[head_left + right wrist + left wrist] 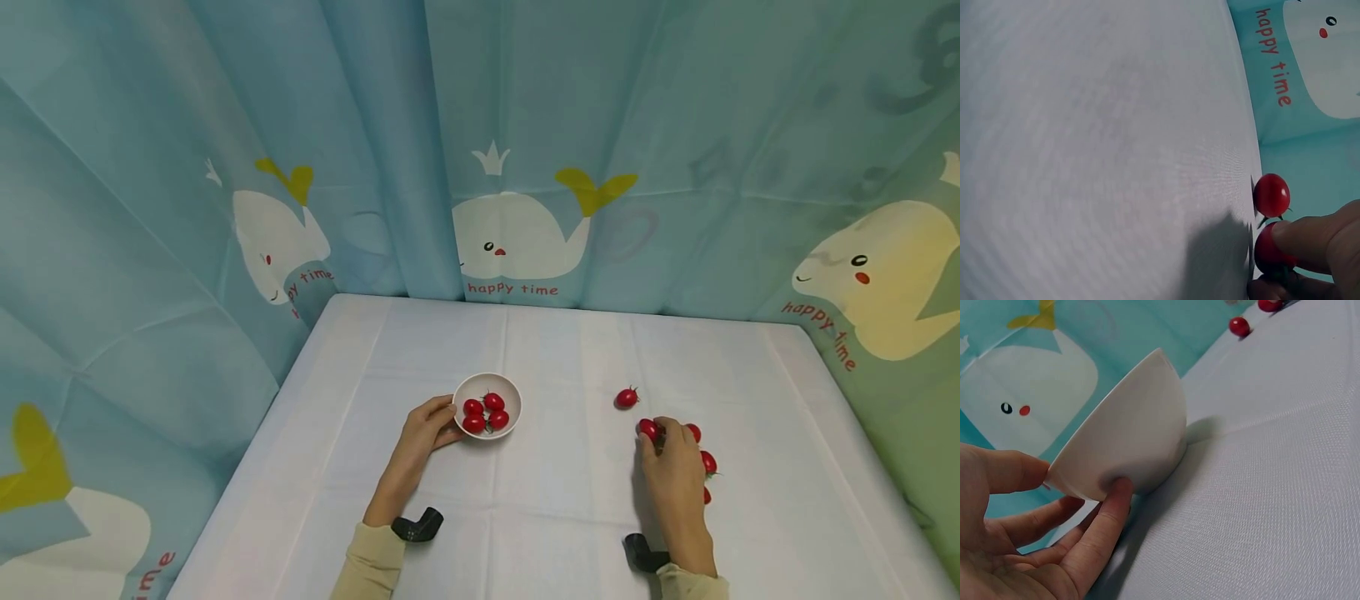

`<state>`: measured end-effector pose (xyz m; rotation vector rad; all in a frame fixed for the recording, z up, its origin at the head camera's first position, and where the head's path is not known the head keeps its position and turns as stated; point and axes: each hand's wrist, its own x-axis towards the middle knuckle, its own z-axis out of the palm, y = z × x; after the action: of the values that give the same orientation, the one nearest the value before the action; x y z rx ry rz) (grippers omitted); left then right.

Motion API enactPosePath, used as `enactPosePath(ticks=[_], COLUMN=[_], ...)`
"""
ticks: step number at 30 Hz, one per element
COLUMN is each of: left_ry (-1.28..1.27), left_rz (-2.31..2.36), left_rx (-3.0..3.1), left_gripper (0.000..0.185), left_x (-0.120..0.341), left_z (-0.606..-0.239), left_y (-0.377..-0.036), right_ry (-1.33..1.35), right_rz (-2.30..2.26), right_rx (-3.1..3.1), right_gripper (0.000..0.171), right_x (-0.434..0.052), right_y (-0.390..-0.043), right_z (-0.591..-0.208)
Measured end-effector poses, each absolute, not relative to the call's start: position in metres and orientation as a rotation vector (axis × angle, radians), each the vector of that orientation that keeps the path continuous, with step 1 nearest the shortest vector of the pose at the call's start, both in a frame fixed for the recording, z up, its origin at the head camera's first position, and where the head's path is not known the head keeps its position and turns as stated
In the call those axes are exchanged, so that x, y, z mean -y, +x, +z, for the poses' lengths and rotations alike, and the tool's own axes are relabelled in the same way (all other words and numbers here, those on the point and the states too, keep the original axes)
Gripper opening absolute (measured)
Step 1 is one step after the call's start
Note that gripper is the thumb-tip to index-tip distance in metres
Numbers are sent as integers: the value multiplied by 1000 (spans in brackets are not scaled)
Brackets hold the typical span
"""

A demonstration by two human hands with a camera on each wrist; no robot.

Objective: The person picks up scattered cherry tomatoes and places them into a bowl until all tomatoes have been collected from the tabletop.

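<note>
My left hand (421, 433) holds the left side of a small white bowl (487, 381), thumb at the rim and fingers against its outside. Several red cherry tomatoes (473, 424) lie inside the bowl. In the left wrist view only the outer wall of the bowl (1135, 425) shows, low at the table. On the right, my right hand (675, 475) pinches a cherry tomato (647, 429) between thumb and fingers, close over the cloth. Right beside that tomato (1268, 250), the right wrist view shows another one (1271, 195).
One loose cherry tomato (626, 398) lies beyond my right hand, and several more, such as this tomato (708, 462), are partly hidden behind it. A white cloth covers the table (555, 500). A blue curtain (390, 125) with whale prints hangs along the back and sides.
</note>
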<state>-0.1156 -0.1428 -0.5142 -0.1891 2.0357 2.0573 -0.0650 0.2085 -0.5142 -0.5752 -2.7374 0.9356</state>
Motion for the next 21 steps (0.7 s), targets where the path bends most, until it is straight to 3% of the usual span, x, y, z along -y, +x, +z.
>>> enactPosePath(ticks=[21], left_ry=[-188], left_rz=[2084], left_rx=[-2034], left_gripper=[41], left_x=[142], left_z=[-514], left_y=[-115], right_ry=[-480], right_rz=[981], right_rx=[2652], right_gripper=[44], right_x=[-198], right_y=[-73], right_z=[-503])
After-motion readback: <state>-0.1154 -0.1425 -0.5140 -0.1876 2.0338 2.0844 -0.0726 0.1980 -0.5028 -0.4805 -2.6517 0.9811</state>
